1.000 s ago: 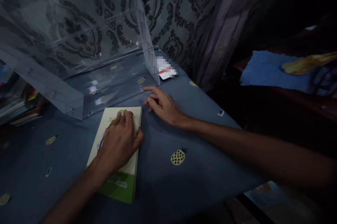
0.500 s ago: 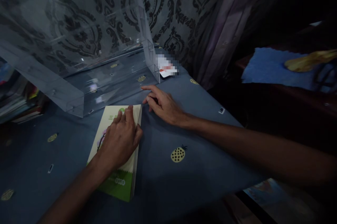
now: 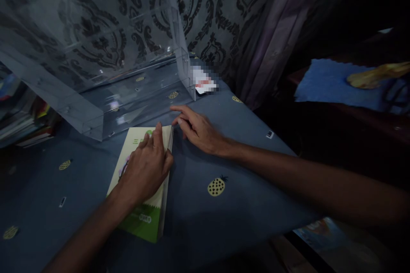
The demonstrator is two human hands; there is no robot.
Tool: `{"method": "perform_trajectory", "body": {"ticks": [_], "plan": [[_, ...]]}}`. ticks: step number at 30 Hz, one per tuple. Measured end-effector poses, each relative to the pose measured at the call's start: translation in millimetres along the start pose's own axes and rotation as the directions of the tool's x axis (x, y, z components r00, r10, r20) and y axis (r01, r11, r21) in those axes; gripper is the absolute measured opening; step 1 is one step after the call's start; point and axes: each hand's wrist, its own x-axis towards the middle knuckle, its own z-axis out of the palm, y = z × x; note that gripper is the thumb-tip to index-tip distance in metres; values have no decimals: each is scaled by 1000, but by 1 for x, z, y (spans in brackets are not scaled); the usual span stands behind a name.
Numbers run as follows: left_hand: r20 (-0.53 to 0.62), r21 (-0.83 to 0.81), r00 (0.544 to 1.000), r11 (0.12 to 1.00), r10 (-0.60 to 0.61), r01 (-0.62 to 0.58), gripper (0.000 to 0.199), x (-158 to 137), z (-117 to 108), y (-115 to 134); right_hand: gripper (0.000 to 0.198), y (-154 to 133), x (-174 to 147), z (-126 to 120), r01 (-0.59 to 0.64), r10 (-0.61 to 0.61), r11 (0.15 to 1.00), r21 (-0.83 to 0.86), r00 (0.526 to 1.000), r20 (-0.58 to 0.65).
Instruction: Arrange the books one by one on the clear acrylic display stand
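A book [image 3: 150, 198] with a cream and green cover lies on the blue tablecloth with pineapple prints. My left hand [image 3: 145, 166] rests on top of its cover, fingers extended toward the far edge and the thumb by the right edge. Just right of the book's far corner is my right hand [image 3: 198, 130], low over the cloth. Its index finger points left and the other fingers are loosely bent; I see nothing in it. Whether its fingertips touch the book's corner I cannot tell.
Beyond the book stands a clear acrylic rack [image 3: 92, 125]. Stacked books [image 3: 28, 125] sit at the left. A white card-like item [image 3: 205, 83], partly pixelated, lies behind the rack's right end. A patterned curtain [image 3: 214, 12] hangs behind, and a blue cloth [image 3: 333, 85] is off to the right.
The view has shifted very slightly. My left hand stays on the book, and my right hand has barely moved left toward the book's far corner.
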Motion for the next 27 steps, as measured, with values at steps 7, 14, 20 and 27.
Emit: {"method": "perform_trajectory", "body": {"ticks": [7,14,20,27], "plan": [[-13,-16,1000,1000,-12,12,69,1,-1,0,37,-3,0,-1,8,-8,1000,6,1000,1],[-63,52,997,998,40,-37,70,0,2,2,38,-2,-1,-1,36,-36,999,-24,999,15],[-84,97,996,995,24,-16,71,-1,8,7,38,2,-2,0,31,-22,994,-101,996,87],[-69,121,998,992,-10,18,73,-3,11,9,33,10,-1,1,27,-6,985,-171,992,122]]}}
